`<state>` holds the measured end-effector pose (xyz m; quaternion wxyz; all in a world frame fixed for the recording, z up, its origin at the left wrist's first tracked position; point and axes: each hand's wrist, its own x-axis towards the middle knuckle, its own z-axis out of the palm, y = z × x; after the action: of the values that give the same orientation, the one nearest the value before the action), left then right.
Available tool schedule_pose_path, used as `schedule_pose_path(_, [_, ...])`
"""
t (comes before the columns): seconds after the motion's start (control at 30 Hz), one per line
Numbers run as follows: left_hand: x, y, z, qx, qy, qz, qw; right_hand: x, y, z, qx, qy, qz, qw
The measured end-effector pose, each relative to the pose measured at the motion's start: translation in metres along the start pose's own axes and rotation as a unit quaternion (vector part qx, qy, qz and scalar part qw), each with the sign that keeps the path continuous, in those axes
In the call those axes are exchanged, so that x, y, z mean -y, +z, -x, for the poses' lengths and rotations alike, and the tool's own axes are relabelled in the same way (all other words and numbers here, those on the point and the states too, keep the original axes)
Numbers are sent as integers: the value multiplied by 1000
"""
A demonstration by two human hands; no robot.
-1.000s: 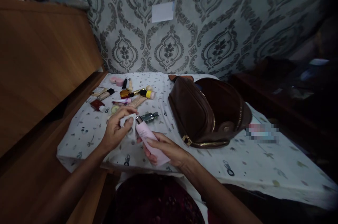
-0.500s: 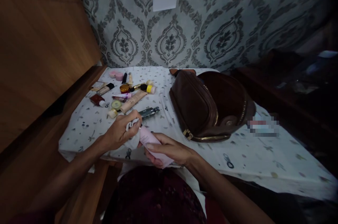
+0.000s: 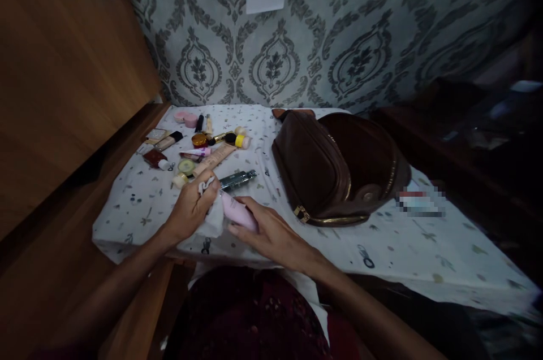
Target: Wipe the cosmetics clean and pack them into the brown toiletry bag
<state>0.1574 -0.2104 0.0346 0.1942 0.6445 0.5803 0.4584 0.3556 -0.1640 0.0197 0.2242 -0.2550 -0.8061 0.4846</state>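
My left hand (image 3: 192,207) is closed round a crumpled white cloth or tissue (image 3: 212,223), part of which hangs below the fingers. That bunched material touches the near end of a pink tube (image 3: 238,214), whose cap end is hidden. Around the tube's other end wraps my right hand (image 3: 271,233), fingers on top and thumb beneath. Just beyond my left hand a dark, clear-capped bottle (image 3: 237,180) lies on the cloth-covered table. A beige tube (image 3: 215,159) rests behind it, next to a small round jar (image 3: 185,167).
An unzipped brown leather bag (image 3: 311,165) stands on the printed tablecloth (image 3: 263,247), right of my hands. Several cosmetics lie at the left, including a dark red bottle (image 3: 153,159) and pink round containers (image 3: 190,120). A wooden cabinet (image 3: 76,60) borders the left side.
The pink tube has swung to a flatter angle, and my right hand has shifted up and now covers more of its lower end. My left hand has moved slightly left with the white material.
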Motion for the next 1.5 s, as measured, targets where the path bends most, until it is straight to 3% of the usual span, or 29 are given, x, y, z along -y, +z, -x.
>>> schedule_pose_path(0.1, [0,-3,1,-7,9,4,1000,-8,-7,-1,85,74,-154,982])
schedule_pose_path(0.2, [1,-4,3,-7,17,5,1000,-24,-7,2,158,163,-333,915])
schedule_pose_path(0.3, [3,-5,3,2,24,8,1000,-37,-1,6,201,173,-438,859])
schedule_pose_path(0.4, [3,-4,2,18,14,17,1000,-40,1,9,201,158,-466,847])
schedule_pose_path(0.47, [3,-4,1,20,10,14,1000,-35,0,9,173,145,-434,872])
schedule_pose_path(0.57, [2,-4,-1,10,16,3,1000,-23,-4,11,97,99,-320,937])
schedule_pose_path(0.63, [2,-4,-1,0,20,-4,1000,-17,-6,12,53,71,-261,961])
schedule_pose_path(0.87, [5,0,4,-5,25,1,1000,-19,1,17,27,147,-285,947])
schedule_pose_path(0.97, [4,2,4,-8,27,4,1000,-18,2,17,22,121,-226,966])
schedule_pose_path(1.07, [3,3,4,-14,26,5,1000,-18,5,19,-68,49,-60,995])
schedule_pose_path(1.17, [3,5,4,-27,25,16,999,-22,11,22,-190,-39,136,972])
schedule_pose_path(1.3, [2,8,3,-28,1,49,998,-28,17,27,-255,-102,307,911])
schedule_pose_path(1.4, [2,9,4,-23,-11,65,998,-30,18,29,-268,-122,360,885])
schedule_pose_path(1.5, [2,9,6,-20,-16,74,997,-32,18,29,-271,-132,362,882])
